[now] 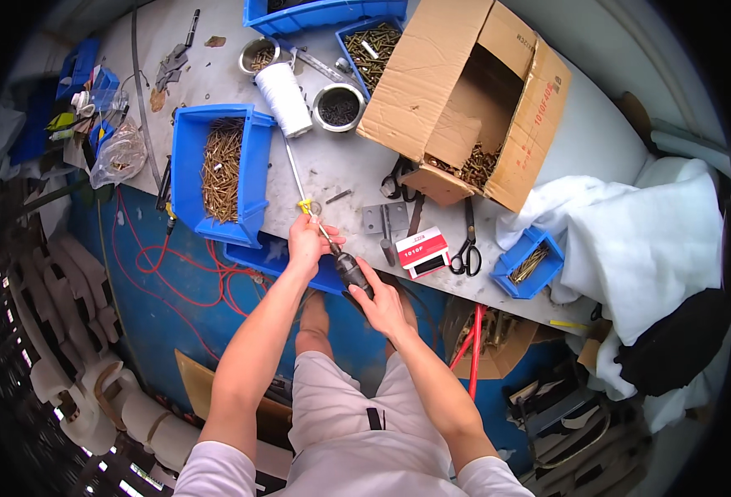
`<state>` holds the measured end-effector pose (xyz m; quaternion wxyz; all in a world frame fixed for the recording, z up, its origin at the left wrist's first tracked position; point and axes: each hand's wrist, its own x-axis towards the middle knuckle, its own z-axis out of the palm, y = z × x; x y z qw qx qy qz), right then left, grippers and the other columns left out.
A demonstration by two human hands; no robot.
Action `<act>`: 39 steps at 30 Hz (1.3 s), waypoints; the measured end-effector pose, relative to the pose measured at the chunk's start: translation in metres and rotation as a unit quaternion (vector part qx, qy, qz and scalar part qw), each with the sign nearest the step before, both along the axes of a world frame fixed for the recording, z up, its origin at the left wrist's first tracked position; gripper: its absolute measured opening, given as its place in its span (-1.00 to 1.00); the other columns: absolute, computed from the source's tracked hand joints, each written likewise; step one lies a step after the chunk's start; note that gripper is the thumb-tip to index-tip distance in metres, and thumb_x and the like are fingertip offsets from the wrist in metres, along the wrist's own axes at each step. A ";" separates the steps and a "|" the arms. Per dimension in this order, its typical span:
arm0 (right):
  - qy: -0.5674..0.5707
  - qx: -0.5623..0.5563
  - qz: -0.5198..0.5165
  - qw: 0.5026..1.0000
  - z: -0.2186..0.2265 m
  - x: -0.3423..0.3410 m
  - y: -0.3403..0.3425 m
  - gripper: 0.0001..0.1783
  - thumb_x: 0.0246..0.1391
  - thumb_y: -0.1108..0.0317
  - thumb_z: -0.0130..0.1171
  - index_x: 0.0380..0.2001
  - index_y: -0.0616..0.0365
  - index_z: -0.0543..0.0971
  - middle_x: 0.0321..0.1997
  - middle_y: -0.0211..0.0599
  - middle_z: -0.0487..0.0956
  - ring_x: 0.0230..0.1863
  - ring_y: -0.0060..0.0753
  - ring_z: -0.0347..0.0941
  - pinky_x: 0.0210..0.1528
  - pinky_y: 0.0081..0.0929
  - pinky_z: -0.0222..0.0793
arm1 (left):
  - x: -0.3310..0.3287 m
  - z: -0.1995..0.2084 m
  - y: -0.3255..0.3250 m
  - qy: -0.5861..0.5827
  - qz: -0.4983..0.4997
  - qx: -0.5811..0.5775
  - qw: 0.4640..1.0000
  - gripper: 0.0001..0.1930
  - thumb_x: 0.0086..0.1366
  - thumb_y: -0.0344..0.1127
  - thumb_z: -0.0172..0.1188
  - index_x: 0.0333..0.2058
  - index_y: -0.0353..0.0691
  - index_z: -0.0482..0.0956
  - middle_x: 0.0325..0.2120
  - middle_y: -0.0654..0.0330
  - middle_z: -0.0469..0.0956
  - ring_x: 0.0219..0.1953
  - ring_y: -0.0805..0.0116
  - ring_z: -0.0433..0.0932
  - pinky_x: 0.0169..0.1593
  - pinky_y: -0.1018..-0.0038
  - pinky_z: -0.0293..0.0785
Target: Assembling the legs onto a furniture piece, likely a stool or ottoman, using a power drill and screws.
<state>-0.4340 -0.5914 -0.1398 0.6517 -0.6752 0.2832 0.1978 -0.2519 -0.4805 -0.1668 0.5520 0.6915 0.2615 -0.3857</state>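
A black-bodied power screwdriver (350,270) is in my two hands over the table's near edge. Its long thin metal shaft (294,170) points away across the tabletop, with a yellow collar (305,205) partway along it. My right hand (380,302) is wrapped round the black body. Closed round the front part, just behind the yellow collar, is my left hand (310,242); its fingers partly hide the tool there. A blue bin (259,199) full of brass-coloured screws stands left of the shaft. Beside the shaft's far end lies a white thread spool (284,101).
Right of the tool are a red-and-white box (423,253), black scissors (467,258), a metal hinge-like piece (386,228) and a small blue bin (539,290). An open cardboard box (411,91) stands behind. Two cups hold small parts. A red hose (167,273) loops over the floor.
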 end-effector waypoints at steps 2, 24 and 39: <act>-0.068 0.020 -0.060 0.996 -0.008 -0.002 0.002 -0.29 0.26 0.03 0.15 0.44 -0.18 0.25 -0.15 0.10 0.66 -0.15 0.26 0.60 -0.09 0.00 0.51 | 0.004 0.000 0.003 0.044 0.024 -0.033 0.998 -0.77 0.61 -0.25 -0.26 -0.06 -0.29 0.30 -0.30 -0.03 0.58 -0.40 0.13 0.71 -0.32 0.28 0.71; -0.125 -0.138 -0.014 0.982 -0.041 -0.029 0.026 -0.29 0.24 0.09 0.21 0.42 -0.11 0.28 -0.10 0.05 0.65 -0.17 0.21 0.61 -0.16 -0.03 0.53 | -0.010 -0.020 0.013 -0.047 -0.113 0.061 0.991 -0.79 0.49 -0.30 0.06 -0.20 -0.38 0.49 -0.41 0.03 0.68 -0.46 0.32 0.70 -0.42 0.47 0.64; -0.017 -0.203 -0.238 0.950 -0.070 0.061 0.076 -0.24 0.33 0.15 0.00 0.46 0.16 0.01 0.30 0.32 0.35 0.19 0.35 0.41 0.21 0.05 0.32 | -0.143 0.002 0.150 -0.062 -0.229 -0.034 0.971 -0.65 0.39 -0.24 0.29 0.00 -0.39 0.55 -0.22 0.19 0.63 -0.20 0.49 0.58 -0.13 0.50 0.54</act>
